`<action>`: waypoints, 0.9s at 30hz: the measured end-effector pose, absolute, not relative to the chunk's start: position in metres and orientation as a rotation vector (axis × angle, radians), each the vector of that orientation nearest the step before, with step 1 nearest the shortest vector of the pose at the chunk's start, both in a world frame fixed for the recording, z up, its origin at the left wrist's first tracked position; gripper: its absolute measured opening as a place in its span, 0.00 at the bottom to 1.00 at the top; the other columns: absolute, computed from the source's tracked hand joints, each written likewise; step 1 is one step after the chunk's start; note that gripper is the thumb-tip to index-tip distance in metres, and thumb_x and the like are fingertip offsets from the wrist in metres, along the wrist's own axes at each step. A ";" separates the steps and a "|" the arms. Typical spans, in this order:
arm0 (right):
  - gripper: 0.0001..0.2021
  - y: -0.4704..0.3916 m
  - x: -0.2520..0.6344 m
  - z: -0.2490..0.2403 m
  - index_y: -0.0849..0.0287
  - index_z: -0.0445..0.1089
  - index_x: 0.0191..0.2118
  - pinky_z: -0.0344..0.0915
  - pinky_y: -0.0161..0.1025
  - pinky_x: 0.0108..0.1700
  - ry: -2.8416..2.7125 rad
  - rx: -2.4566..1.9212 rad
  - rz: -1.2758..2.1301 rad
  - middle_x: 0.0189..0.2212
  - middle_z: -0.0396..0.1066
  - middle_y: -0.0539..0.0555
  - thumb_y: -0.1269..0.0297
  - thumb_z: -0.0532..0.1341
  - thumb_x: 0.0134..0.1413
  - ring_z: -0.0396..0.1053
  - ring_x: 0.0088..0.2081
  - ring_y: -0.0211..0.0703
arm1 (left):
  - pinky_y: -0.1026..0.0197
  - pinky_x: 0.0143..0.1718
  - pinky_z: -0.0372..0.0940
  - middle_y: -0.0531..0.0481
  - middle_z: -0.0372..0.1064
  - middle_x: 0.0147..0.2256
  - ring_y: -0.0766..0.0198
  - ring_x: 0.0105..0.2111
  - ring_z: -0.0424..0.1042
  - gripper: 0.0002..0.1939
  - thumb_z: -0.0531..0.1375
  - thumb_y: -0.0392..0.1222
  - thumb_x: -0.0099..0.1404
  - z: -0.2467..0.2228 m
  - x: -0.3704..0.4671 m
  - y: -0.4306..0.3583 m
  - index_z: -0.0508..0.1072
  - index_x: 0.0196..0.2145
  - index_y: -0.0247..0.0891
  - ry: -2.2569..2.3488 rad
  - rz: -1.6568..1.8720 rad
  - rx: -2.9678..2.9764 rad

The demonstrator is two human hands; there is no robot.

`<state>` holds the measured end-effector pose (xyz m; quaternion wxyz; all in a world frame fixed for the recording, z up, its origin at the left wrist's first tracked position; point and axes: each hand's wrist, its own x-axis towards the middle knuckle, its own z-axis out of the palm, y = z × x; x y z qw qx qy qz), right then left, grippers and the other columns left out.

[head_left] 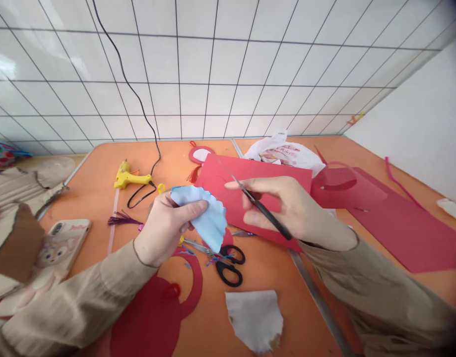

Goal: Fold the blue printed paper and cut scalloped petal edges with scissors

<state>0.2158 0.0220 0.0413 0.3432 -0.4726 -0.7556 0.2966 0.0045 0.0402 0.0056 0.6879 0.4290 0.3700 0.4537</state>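
Observation:
My left hand [175, 220] pinches a light blue piece with a wavy edge [207, 218], thumb on top; it looks like folded cloth or paper. My right hand [283, 206] grips a slim pointed metal tool with a black handle [267, 214], its tip pointing up and left; its exact kind is unclear. The tool is apart from the blue piece, to its right. Below the blue piece lie black-handled scissors [229, 266], partly hidden, with blue and purple scraps by the blades. A red sheet [250, 173] with a drawn circle lies behind my right hand.
A yellow glue gun [129, 177] with a black cord stands back left. Cardboard [17, 238] and a phone [64, 245] lie left. Red paper shapes [146, 322] and a white cloth scrap [255, 317] lie in front. A plastic bag [283, 151] sits behind.

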 end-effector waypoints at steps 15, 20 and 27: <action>0.20 0.038 0.212 0.014 0.46 0.70 0.49 0.68 0.51 0.48 -1.716 -0.980 0.905 0.34 0.70 0.53 0.57 0.68 0.49 0.70 0.41 0.50 | 0.71 0.16 0.51 0.61 0.49 0.11 0.76 0.14 0.48 0.16 0.72 0.38 0.49 0.007 0.005 0.045 0.68 0.17 0.35 0.806 0.880 0.821; 0.14 0.033 0.204 0.015 0.49 0.72 0.45 0.69 0.48 0.43 -1.527 -0.967 1.204 0.33 0.71 0.52 0.55 0.67 0.51 0.72 0.37 0.47 | 0.68 0.18 0.52 0.60 0.54 0.12 0.75 0.15 0.52 0.14 0.72 0.39 0.49 0.007 0.007 0.042 0.72 0.16 0.35 0.807 1.007 0.943; 0.15 0.022 0.186 0.013 0.52 0.73 0.39 0.68 0.41 0.35 -1.435 -1.025 1.359 0.32 0.69 0.51 0.59 0.72 0.43 0.69 0.35 0.45 | 0.66 0.19 0.54 0.53 0.68 0.21 0.71 0.19 0.59 0.07 0.71 0.41 0.50 -0.002 0.006 0.040 0.78 0.24 0.36 0.888 1.103 1.045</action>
